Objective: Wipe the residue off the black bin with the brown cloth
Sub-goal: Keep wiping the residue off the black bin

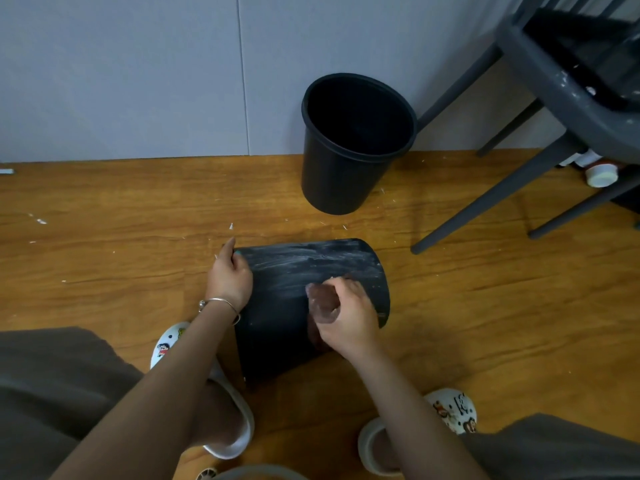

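The right hand (pixel 348 315) is gripping the bunched brown cloth (pixel 323 306) with curled fingers, pressing it against the black bin (pixel 311 271). The left hand (pixel 230 277) is curling round the bin's far left edge. The bin is lying on its side on the wooden floor (pixel 121 244), streaked with white residue (pixel 294 263), between both hands. A second black bin (pixel 353 143) is standing upright beside a grey wall (pixel 138 71) and chair (pixel 554 98).
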Available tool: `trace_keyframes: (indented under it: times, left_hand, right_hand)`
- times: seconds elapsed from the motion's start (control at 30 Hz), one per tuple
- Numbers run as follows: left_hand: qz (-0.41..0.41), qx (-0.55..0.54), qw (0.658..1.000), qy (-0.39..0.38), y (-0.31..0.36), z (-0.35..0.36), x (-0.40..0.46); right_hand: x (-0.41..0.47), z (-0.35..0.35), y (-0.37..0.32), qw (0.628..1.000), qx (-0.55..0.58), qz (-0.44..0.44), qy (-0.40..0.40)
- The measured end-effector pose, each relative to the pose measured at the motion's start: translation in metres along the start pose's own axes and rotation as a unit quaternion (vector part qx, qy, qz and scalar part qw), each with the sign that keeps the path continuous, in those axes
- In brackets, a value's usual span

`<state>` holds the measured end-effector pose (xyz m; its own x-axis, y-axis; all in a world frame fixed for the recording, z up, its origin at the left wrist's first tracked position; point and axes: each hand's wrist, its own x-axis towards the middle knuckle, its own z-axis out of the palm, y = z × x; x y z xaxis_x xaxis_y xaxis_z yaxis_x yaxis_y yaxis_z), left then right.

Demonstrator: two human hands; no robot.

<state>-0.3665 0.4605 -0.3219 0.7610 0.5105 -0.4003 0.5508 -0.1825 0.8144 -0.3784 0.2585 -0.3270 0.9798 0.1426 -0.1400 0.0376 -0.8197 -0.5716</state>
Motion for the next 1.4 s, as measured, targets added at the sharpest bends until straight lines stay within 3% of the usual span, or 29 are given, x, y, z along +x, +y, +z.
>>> trace_keyframes:
  times: [0.07,0.17,0.23,0.4,0.43,0.53,0.6,0.67,0.8,0.87,0.93,1.0,1.07,1.13,1.23,1.33,1.4]
  left_hand:
    - [0.001,0.003,1.000,-0.002,0.000,-0.001,0.000]
    - [-0.002,-0.005,1.000,-0.001,0.002,0.003,0.001]
    - [-0.004,-0.010,1.000,0.002,0.004,0.006,0.003]
    - [-0.013,0.005,1.000,-0.007,0.001,0.004,0.007]
    - [-0.013,0.006,1.000,-0.008,0.001,0.003,0.006]
    - [-0.011,0.001,1.000,0.001,0.002,0.007,0.005]
    - [-0.009,-0.001,1.000,0.007,0.004,0.010,0.002]
    - [-0.010,0.000,1.000,0.011,0.005,0.012,0.002]
    - [-0.010,-0.009,1.000,0.003,0.003,0.009,0.001]
    - [-0.013,-0.011,1.000,-0.001,0.004,0.008,0.000]
    - [-0.012,-0.006,1.000,-0.001,0.006,0.009,0.000]
    - [-0.014,-0.006,1.000,0.001,0.009,0.009,-0.003]
    - [-0.006,-0.006,1.000,-0.002,0.009,0.009,-0.008]
    - [0.001,-0.008,1.000,-0.015,0.009,0.008,-0.013]
    - [0.004,-0.025,0.999,-0.029,0.010,0.007,-0.020]
    - [0.010,-0.043,0.999,-0.032,0.006,0.005,-0.030]
    - [0.011,-0.038,0.999,-0.035,0.002,0.005,-0.038]
  right_hand:
    - [0.001,-0.003,0.013,1.000,0.016,-0.004,-0.006]
    - [0.019,-0.022,0.050,0.976,0.117,0.173,0.062]
    - [0.025,-0.022,0.050,0.961,0.127,0.228,0.097]
    - [0.007,-0.002,0.025,1.000,0.024,0.015,0.011]
    - [0.010,-0.006,0.032,0.999,0.043,0.029,0.008]
    - [0.030,-0.032,0.058,0.966,0.148,0.198,0.071]
    - [0.040,-0.043,0.059,0.955,0.123,0.247,0.107]
    - [0.041,-0.033,0.041,0.969,0.061,0.220,0.093]
    - [0.010,-0.002,-0.012,1.000,0.009,-0.001,-0.018]
    - [0.008,-0.005,-0.013,0.998,0.032,-0.038,-0.048]
    - [0.021,-0.021,0.005,0.995,0.057,0.076,-0.010]
    - [0.035,-0.048,0.024,0.961,0.098,0.249,0.076]
    - [0.036,-0.069,0.036,0.932,0.144,0.308,0.127]
    - [0.033,-0.079,0.035,0.931,0.225,0.265,0.115]
    - [0.029,-0.083,0.016,0.919,0.345,0.190,0.026]
    - [0.030,-0.074,0.002,0.970,0.205,0.114,-0.067]
    - [0.027,-0.062,0.001,0.987,0.121,0.096,-0.052]
